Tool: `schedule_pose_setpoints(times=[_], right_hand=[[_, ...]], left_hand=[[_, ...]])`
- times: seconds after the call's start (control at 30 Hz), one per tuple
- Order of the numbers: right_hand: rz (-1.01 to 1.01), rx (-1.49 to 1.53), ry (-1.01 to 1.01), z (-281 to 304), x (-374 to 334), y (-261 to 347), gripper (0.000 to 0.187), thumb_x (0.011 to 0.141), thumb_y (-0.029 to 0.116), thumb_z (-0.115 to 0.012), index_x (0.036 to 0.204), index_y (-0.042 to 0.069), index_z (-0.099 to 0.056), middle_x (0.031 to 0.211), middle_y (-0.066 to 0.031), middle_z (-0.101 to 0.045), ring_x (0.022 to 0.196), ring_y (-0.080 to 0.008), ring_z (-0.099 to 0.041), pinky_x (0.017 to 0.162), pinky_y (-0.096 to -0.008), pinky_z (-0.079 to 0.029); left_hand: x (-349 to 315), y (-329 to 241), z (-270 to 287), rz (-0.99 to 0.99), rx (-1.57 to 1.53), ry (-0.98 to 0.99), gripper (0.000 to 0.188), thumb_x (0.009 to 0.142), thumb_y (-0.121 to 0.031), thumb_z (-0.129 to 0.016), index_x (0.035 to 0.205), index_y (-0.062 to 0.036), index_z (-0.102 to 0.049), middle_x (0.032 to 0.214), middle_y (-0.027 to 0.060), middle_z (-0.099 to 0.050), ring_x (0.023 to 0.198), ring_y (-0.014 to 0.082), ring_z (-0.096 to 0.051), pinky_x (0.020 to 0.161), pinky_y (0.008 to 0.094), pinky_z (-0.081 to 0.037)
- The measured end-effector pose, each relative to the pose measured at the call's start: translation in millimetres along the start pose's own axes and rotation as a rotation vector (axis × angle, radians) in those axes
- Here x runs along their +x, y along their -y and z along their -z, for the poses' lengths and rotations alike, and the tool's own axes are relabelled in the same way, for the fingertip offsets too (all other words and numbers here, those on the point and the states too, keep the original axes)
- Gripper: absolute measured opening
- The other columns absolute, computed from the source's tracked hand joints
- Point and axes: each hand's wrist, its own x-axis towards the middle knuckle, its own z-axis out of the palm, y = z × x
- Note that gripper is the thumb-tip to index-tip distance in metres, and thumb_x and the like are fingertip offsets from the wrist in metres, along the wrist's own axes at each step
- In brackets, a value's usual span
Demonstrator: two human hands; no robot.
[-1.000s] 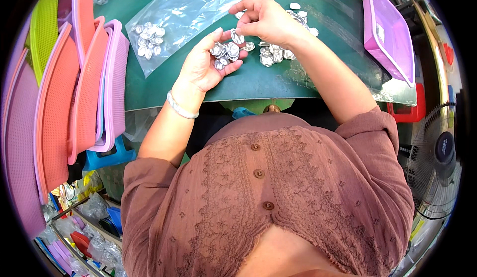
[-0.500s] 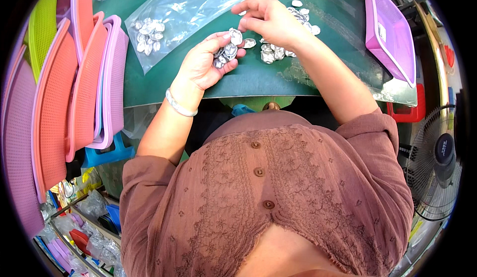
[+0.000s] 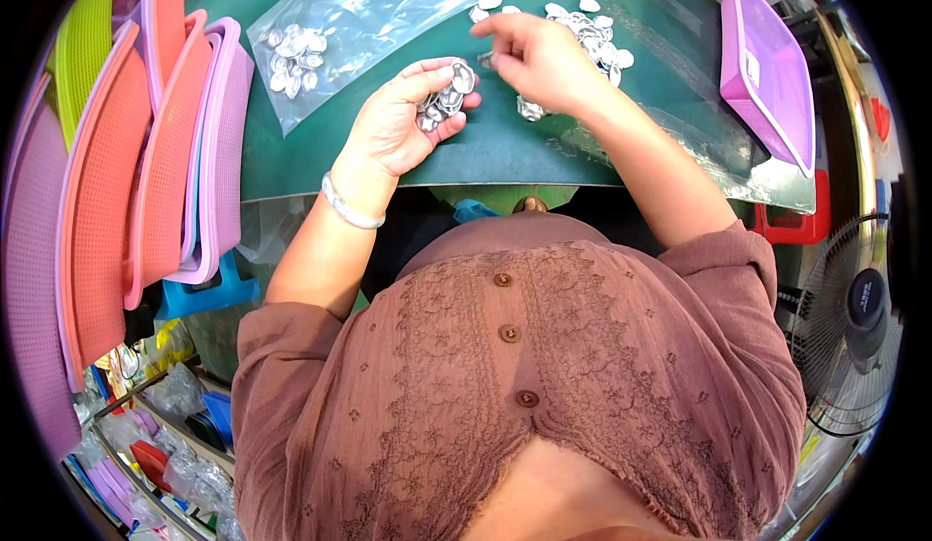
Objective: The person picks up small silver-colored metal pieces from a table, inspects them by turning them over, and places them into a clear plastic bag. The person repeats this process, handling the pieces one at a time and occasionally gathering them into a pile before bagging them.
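My left hand is cupped palm up and closed around several small silver oval metal pieces, its thumb lying on the top one. Just to the right, my right hand hangs over the table with thumb and fingers pinched at a single silver oval piece. A loose pile of the same pieces lies behind and beside the right hand, which partly hides it. On the left, a clear plastic bag lies flat, with a cluster of silver pieces in its lower corner.
The green table bears all of this. Stacked plastic baskets in purple, orange and green crowd the left side. A purple basket stands at the right edge, above a red plastic item and a black fan.
My right hand has moved slightly right and down, its fingertips now at one silver piece. My left hand stays in place with its handful. The view has shifted a little.
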Motion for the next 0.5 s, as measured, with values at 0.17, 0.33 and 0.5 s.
schedule_pose_setpoints(times=[0.17, 0.33, 0.5], right_hand=[[-0.292, 0.559, -0.003, 6, -11, 17, 0.029, 0.079, 0.003, -0.054, 0.108, -0.001, -0.054, 0.078, -0.0006, -0.056, 0.062, -0.0056, -0.051, 0.057, -0.0195, -0.042], [-0.384, 0.735, 0.054, 5, -31, 27, 0.026, 0.08, 0.004, -0.055, 0.106, -0.002, -0.054, 0.083, -0.0041, -0.058, 0.064, -0.0082, -0.054, 0.061, -0.021, -0.045], [-0.357, 0.793, 0.061, 3, -45, 30, 0.025, 0.081, 0.005, -0.057, 0.105, -0.002, -0.053, 0.086, -0.0052, -0.06, 0.069, -0.0093, -0.058, 0.062, -0.021, -0.046]], left_hand=[[-7, 0, -6, 0.004, 0.02, -0.051, 0.024, 0.085, -0.01, -0.053, 0.107, 0.0007, -0.051, 0.095, 0.0149, -0.059, 0.081, 0.0218, -0.062, 0.058, 0.0267, -0.052], [-15, 6, -14, 0.021, 0.012, -0.029, 0.028, 0.084, -0.007, -0.051, 0.11, 0.0045, -0.048, 0.096, 0.0156, -0.059, 0.081, 0.0214, -0.062, 0.062, 0.0266, -0.054], [-23, 12, -23, 0.033, 0.052, -0.053, 0.027, 0.081, -0.002, -0.051, 0.107, 0.0051, -0.051, 0.092, 0.0134, -0.06, 0.079, 0.0199, -0.062, 0.065, 0.0269, -0.054]])
